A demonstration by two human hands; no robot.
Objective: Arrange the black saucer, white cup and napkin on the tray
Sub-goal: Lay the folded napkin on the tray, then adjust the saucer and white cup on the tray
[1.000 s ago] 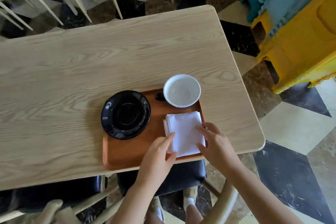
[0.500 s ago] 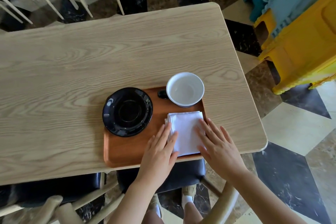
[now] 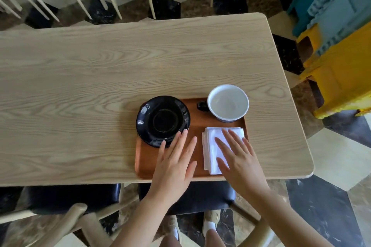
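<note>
Neither hand is gripping anything. The right hand [image 3: 240, 163] is lying flat with fingers spread apart, palm down over the near half of the napkin [image 3: 214, 144]; whether it is pressing or only hovering cannot be told. The left hand [image 3: 172, 166] is also open, fingers extended toward 12 o'clock, with its fingertips [image 3: 185, 132] overlapping the near rim of the black saucer [image 3: 163, 119]; contact cannot be confirmed.

The napkin, folded and white, is sitting in the tray's [image 3: 144, 164] right near corner. The white cup [image 3: 228, 103] is standing upright at 12 o'clock from the napkin, in the tray's far right corner, its dark handle pointing to 9 o'clock. The black saucer is sitting at 9 o'clock from the cup, over the tray's far left corner, its edge overhanging the tray rim onto the wooden table [image 3: 100, 78].

The tray is lying at the table's near edge. Yellow and blue plastic stools [image 3: 341, 46] are standing at 2 o'clock, off the table.
</note>
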